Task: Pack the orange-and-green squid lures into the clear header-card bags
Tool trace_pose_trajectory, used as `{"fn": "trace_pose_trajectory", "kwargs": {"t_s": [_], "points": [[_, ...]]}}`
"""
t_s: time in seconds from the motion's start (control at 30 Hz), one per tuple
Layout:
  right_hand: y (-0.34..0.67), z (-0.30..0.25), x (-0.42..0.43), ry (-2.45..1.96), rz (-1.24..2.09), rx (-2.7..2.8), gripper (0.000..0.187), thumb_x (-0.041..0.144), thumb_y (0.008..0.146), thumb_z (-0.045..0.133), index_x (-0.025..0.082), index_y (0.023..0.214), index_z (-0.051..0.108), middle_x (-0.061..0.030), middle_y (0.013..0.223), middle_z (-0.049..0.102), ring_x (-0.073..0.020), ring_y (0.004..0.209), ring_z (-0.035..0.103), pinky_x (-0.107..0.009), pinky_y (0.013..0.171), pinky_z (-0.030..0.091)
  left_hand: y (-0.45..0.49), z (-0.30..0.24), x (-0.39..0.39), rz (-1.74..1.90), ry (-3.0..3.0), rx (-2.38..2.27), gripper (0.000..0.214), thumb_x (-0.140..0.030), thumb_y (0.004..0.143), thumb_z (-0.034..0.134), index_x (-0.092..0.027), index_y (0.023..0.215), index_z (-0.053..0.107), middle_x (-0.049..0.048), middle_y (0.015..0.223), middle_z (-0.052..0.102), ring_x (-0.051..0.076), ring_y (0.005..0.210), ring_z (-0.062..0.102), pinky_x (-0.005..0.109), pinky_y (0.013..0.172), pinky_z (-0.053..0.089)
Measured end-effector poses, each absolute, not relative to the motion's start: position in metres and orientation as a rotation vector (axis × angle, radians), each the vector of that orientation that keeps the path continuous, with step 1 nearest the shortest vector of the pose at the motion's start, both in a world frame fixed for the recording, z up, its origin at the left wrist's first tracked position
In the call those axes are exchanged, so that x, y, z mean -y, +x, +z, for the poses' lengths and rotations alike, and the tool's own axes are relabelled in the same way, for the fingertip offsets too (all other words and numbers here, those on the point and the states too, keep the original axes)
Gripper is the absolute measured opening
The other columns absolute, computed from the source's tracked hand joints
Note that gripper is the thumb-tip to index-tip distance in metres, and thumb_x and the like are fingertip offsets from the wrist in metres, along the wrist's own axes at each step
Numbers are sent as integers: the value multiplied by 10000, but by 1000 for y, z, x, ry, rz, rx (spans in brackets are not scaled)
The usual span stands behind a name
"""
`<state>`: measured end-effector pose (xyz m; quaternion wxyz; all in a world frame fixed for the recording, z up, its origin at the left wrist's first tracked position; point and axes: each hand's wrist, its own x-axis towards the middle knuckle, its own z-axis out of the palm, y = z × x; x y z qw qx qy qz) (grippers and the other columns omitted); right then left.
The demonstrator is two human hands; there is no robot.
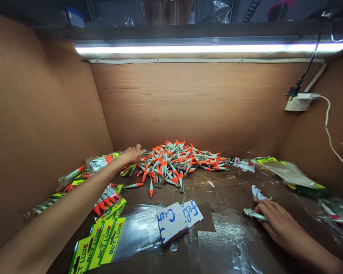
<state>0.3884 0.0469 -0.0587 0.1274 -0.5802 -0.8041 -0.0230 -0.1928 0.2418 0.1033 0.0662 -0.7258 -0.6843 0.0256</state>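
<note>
A heap of orange-and-grey fishing lures (174, 161) lies at the back of the dark table (217, 236). My left hand (131, 154) reaches far out to the heap's left edge, fingers curled at the lures there; what they hold is hidden. My right hand (271, 220) rests on the table at the front right, fingers closed on a pale lure (253, 214) that pokes out to the left. A scrap of clear plastic (258, 193) lies just beyond that hand.
Green "BCT LURE" bags (103, 243) lie front left, with a white card with blue writing (175, 220) beside them. Packed lures (105, 198) line the left wall. More bags (288, 173) sit at right. Brown walls enclose the booth; a socket and cable (300, 101) hang right.
</note>
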Motion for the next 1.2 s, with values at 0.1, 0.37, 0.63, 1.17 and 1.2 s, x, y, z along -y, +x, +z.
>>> {"fn": "trace_pose_trajectory", "kwargs": {"t_s": [0.1, 0.37, 0.63, 1.17, 1.2], "points": [[388, -59, -46, -1628, -54, 2345, 169, 209, 831, 520, 248, 966, 614, -88, 1174, 616, -304, 1185, 518, -457, 1009, 421, -160, 137, -236, 39, -2202, 1935, 596, -286, 887, 573, -96, 1403, 343, 242, 1293, 570, 370, 1179, 548, 457, 907, 472], [348, -31, -33, -1613, -59, 2294, 216, 108, 817, 506, 218, 982, 591, -108, 1178, 601, -292, 1182, 491, -470, 1058, 374, 25, 119, -198, -21, -2616, 1323, 448, -174, 889, 454, -181, 1335, 414, 151, 1190, 636, 283, 1090, 597, 371, 886, 452], [363, -6, 1, -1585, 367, 2278, 578, 282, 780, 722, 278, 1320, 515, -79, 1419, 473, -290, 1319, 404, -438, 1096, 361, 112, 42, -166, -50, -2801, 1029, 578, -260, 882, 554, -151, 1414, 356, 166, 1262, 585, 299, 1176, 561, 386, 963, 435], [348, -7, 16, -1578, 260, 2252, 84, 290, 951, 555, 235, 931, 616, -21, 908, 641, -189, 807, 582, -296, 704, 438, -43, 34, -23, 53, -2574, 1831, 729, -631, 716, 636, -213, 1308, 550, 158, 1214, 567, 386, 1160, 533, 473, 863, 474], [338, -1, 15, -1535, 307, 2244, 83, 294, 955, 561, 235, 941, 618, -18, 917, 648, -184, 814, 587, -293, 712, 440, -41, 35, -23, 15, -2587, 1820, 674, -606, 726, 633, -226, 1279, 561, 146, 1210, 562, 373, 1159, 532, 452, 852, 478]]}}
